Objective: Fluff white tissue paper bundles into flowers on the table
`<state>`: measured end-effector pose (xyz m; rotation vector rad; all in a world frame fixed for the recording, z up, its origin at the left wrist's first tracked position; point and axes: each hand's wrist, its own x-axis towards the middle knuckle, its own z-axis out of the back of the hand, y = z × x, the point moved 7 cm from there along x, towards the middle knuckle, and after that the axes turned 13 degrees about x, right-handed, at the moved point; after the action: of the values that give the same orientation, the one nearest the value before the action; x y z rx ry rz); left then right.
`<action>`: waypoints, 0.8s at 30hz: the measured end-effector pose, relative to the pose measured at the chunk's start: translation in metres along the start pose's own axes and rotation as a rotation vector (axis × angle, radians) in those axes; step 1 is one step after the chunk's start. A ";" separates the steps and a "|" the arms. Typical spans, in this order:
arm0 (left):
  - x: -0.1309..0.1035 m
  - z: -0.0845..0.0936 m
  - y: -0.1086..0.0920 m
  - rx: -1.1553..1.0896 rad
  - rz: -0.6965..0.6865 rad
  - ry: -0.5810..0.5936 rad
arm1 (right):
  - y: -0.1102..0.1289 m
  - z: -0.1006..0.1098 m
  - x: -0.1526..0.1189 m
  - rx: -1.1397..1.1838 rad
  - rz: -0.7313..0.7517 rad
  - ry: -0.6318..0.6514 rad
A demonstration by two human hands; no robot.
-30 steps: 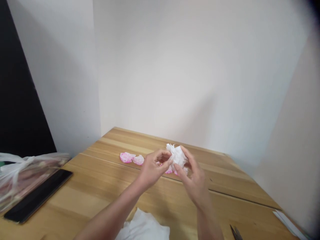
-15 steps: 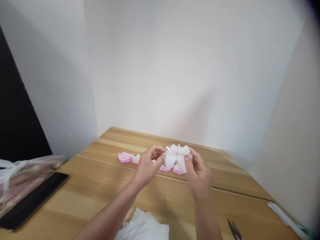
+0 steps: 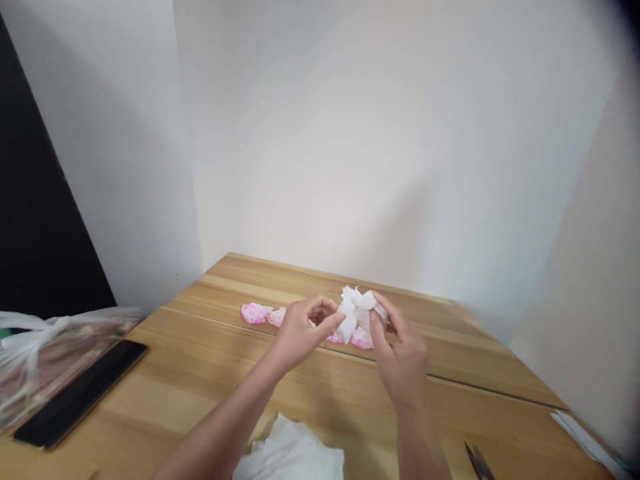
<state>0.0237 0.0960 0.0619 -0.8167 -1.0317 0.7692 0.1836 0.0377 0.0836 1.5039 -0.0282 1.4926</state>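
Observation:
Raised over the far half of the table is a white tissue-paper flower (image 3: 352,315), its layers crumpled and its top edge frayed. My right hand (image 3: 401,350) grips its right side between thumb and fingers. At its left edge, the thumb and forefinger of my left hand (image 3: 300,333) close on a layer of tissue. Behind and below the hands, several pink-and-white tissue pieces (image 3: 256,313) lie in a row, partly hidden by my left hand. Close to me lies a stack of white tissue (image 3: 295,450), cut off by the lower picture edge.
Scissors (image 3: 479,461) lie at the lower right of the wooden table (image 3: 200,373). White strips (image 3: 583,437) rest along its right edge. On the left are a black phone-like slab (image 3: 83,393) and a clear plastic bag (image 3: 45,363). Walls stand behind the table.
The view has turned slightly, shifting everything a little to the right. My left thumb and fingers have moved slightly on the flower's left edge; the right hand keeps its grip.

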 end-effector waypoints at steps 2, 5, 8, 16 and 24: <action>0.000 -0.002 0.000 0.071 -0.006 -0.011 | 0.006 -0.002 -0.001 -0.052 0.084 0.008; 0.000 -0.007 -0.003 0.078 -0.040 0.010 | 0.014 -0.007 -0.002 -0.096 0.170 0.044; -0.001 -0.010 -0.005 0.052 -0.056 0.028 | 0.016 -0.012 -0.003 -0.060 0.138 0.125; -0.001 -0.008 -0.006 0.021 -0.044 0.026 | 0.011 -0.020 -0.007 0.054 0.022 0.249; 0.002 0.006 0.001 -0.022 -0.007 -0.020 | -0.004 -0.001 -0.002 0.069 -0.102 0.012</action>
<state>0.0181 0.0994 0.0633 -0.8256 -1.0620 0.7627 0.1848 0.0394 0.0793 1.5283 0.1062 1.4331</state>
